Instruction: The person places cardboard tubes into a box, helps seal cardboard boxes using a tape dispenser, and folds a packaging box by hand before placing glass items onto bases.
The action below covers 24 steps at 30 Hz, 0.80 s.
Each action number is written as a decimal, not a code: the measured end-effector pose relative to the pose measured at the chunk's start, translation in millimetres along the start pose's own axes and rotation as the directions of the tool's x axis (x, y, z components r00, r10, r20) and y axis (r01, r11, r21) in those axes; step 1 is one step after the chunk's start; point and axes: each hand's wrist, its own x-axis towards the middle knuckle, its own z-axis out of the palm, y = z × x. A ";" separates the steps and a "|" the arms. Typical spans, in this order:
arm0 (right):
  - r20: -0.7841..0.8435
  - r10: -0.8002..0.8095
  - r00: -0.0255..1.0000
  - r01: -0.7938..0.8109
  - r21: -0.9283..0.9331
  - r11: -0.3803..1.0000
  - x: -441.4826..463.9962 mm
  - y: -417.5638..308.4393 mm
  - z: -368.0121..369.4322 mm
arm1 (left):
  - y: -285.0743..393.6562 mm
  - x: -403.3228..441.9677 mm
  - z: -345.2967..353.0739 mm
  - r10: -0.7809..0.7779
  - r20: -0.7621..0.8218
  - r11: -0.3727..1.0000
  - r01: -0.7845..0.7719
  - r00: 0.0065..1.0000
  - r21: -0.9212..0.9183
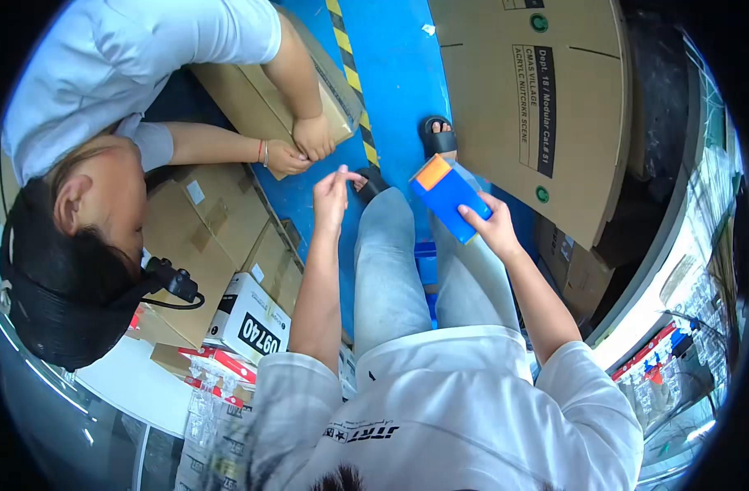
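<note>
My right hand [493, 225] grips the lower right end of a small flat blue box [452, 200], its thumb lying across the near face. An orange panel covers the box's upper left end, and the box is tilted above my right knee. My left hand [331, 196] is raised above my left knee, apart from the box. Its thumb and a finger are spread, the other fingers are partly curled, and nothing shows in it.
To the left, another person [145, 49] leans over a brown carton [284, 98], hands together. A large printed cardboard carton [538, 98] stands on the right. More cartons [198, 245] and a white box [252, 319] are stacked lower left. Striped tape [350, 74] crosses the blue floor [399, 65].
</note>
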 end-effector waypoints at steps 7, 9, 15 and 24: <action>0.166 -0.297 0.940 0.311 -0.063 0.948 -18.7 -58.8 -40.5 | 81.3 -56.3 68.2 0.401 0.312 0.907 -0.421 0.861 -0.004; 0.164 -0.405 0.899 0.414 -0.023 0.910 -22.1 -70.8 -46.3 | 96.6 -70.1 78.3 0.325 0.349 0.945 -0.311 0.879 -0.097; 0.238 -0.425 0.873 0.449 -0.056 0.892 -24.1 -100.7 -57.1 | 98.6 -74.4 76.5 0.303 0.375 0.953 -0.269 0.876 -0.141; 0.351 -0.272 0.896 0.368 -0.243 0.898 -23.4 -122.4 -67.2 | 75.9 -81.4 56.0 0.460 0.009 0.879 -0.456 0.888 0.140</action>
